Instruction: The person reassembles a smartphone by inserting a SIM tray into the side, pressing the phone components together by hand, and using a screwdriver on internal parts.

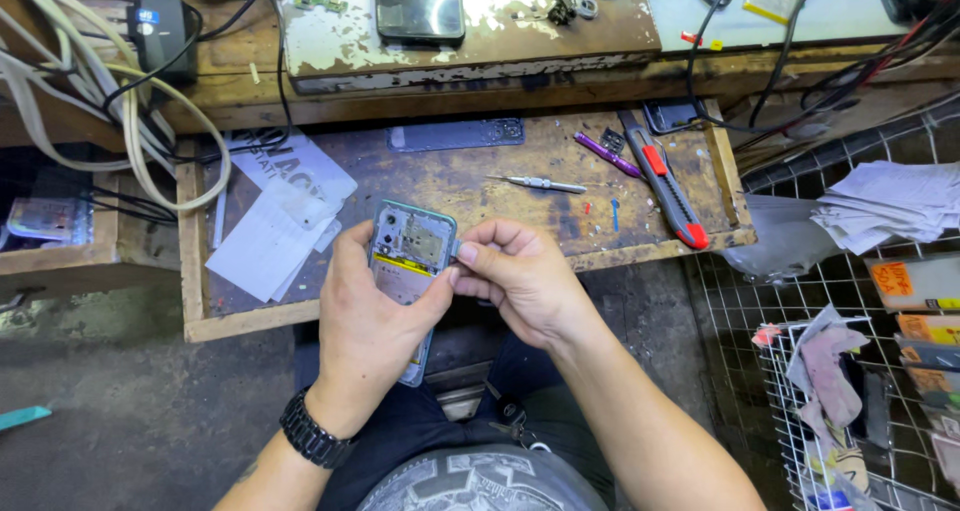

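Opened teal-framed phone [408, 261] is being gripped by left hand [372, 311]; its right edge is being pinched by right hand [520, 279], possibly with a small tool. Exposed board risks being scratched if grip slips.

A single head-worn camera is looking steeply down from above the person's lap, close over the hands, which are sitting at the centre of the frame. It is facing forward across a pulled-out wooden drawer [215, 316] toward the tabletop [480, 46] running along the upper edge. The floor is filling the lower left, and a wire basket [790, 411] is showing at the lower right.
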